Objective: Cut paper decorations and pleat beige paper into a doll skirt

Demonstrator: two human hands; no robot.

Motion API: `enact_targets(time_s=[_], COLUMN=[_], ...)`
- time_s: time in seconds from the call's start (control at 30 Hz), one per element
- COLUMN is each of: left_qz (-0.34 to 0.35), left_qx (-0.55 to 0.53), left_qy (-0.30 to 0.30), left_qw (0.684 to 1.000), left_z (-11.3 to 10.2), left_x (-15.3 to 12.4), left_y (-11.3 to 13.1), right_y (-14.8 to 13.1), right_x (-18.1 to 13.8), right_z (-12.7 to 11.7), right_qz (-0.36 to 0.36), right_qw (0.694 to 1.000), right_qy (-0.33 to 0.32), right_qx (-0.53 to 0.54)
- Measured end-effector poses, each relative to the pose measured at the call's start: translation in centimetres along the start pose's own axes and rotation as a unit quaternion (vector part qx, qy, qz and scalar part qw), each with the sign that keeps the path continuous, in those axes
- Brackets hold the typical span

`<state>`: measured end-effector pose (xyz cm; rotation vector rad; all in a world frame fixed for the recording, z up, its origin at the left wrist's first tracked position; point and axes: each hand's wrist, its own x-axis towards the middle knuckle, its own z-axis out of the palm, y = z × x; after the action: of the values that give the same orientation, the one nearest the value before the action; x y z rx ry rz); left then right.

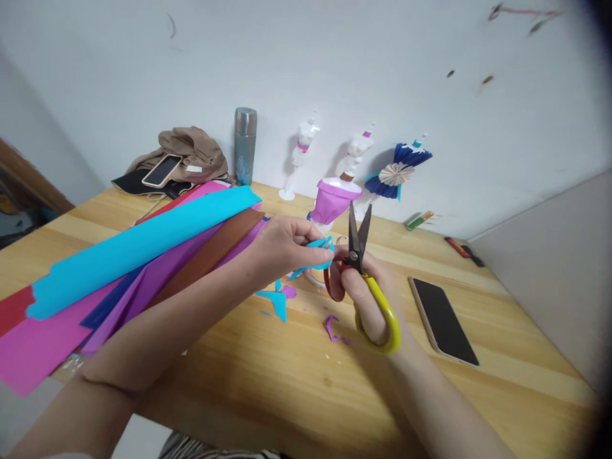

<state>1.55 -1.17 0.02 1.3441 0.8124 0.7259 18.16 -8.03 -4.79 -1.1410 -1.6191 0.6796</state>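
Note:
Between the thumb and fingers of my left hand (pixel 291 245) is a small folded piece of blue paper (pixel 308 258). My right hand (pixel 363 299) has its fingers through the handles of a pair of scissors (pixel 356 245), one handle yellow and one red. The blades are spread and point up, away from me, just right of the blue piece. Right behind the hands stands a small white mannequin with a purple paper skirt (pixel 333 203). Blue scraps (pixel 277 303) and purple scraps (pixel 331 328) lie on the wooden table (pixel 268 376) below.
Sheets of coloured paper, a blue one (pixel 143 248) on top, are heaped at left. Behind are a brown cloth (pixel 191 150), a phone (pixel 162 170), a thermos (pixel 245 146), a white mannequin (pixel 306 143) and one in dark blue paper (pixel 396 172). Another phone (pixel 444 322) lies right.

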Motion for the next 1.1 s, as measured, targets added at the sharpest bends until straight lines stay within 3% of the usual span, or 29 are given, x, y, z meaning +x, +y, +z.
enact_targets(time_s=[0.2, 0.37, 0.57, 0.73, 0.9, 1.1], left_qz=[0.014, 0.031, -0.023, -0.009, 0.009, 0.029], left_qx=[0.013, 0.015, -0.002, 0.005, -0.016, -0.027], left_qy=[0.007, 0.0, -0.018, -0.01, 0.007, 0.007], left_qw=[1.0, 0.999, 1.0, 1.0, 1.0, 0.999], left_z=[0.3, 0.7, 0.5, 0.4, 0.7, 0.5], left_x=[0.2, 0.3, 0.1, 0.0, -0.2, -0.2], left_y=[-0.6, -0.9, -0.7, -1.1, -1.0, -0.9], right_y=[-0.6, -0.8, -1.1, -1.1, -0.7, -0.8], right_x=[0.1, 0.4, 0.6, 0.6, 0.5, 1.0], right_z=[0.1, 0.5, 0.7, 0.7, 0.0, -0.5], right_qz=[0.056, 0.092, 0.113, 0.122, 0.054, -0.028], right_qw=[0.997, 0.995, 0.989, 0.985, 0.996, 0.996], right_qy=[0.043, 0.013, 0.02, 0.012, -0.008, -0.086], right_qx=[0.024, 0.048, 0.088, 0.125, 0.076, -0.007])
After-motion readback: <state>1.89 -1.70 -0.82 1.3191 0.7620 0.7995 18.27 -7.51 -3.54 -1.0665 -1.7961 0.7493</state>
